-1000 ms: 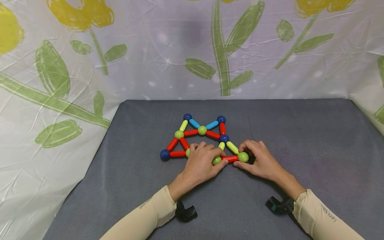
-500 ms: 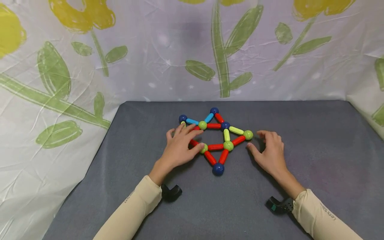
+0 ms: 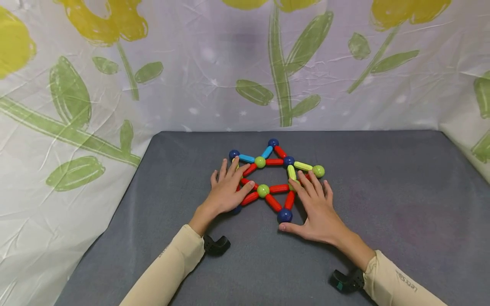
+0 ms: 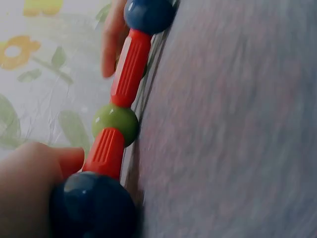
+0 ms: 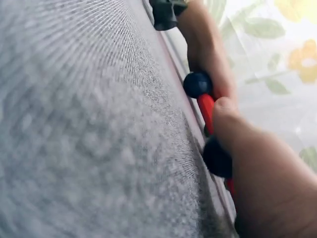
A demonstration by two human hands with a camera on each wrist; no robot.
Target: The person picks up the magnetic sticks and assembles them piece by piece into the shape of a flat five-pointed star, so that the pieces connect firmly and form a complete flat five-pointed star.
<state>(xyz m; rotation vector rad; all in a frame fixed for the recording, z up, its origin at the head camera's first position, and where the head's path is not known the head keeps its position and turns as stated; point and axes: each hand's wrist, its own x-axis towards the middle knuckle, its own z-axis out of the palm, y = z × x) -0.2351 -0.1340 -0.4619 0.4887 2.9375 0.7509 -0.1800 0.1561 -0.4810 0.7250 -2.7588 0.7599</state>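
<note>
A flat star-like figure of magnetic rods and balls (image 3: 278, 188) lies on the table, its ring built of red and yellow-green rods. My left hand (image 3: 223, 193) spreads its fingers over the figure's left side, hiding part of it; a dark blue ball (image 4: 94, 206) is close below the thumb in the left wrist view. Over the right side lies my right hand (image 3: 319, 216), fingers spread on the rods, with the thumb just below the front dark blue ball (image 3: 284, 215). A green ball (image 3: 318, 171) shows beyond the right fingertips. Neither hand curls round a piece.
Dark grey cloth covers the table (image 3: 383, 191). Behind it and at the sides hangs a pale curtain (image 3: 183, 85) printed with yellow flowers and green leaves. Each wrist carries a black camera mount (image 3: 217, 245).
The figure has turned, bringing a point with a dark blue ball to the front. My left hand moved left and let go; the right released the green ball, then came back with spread fingers.
</note>
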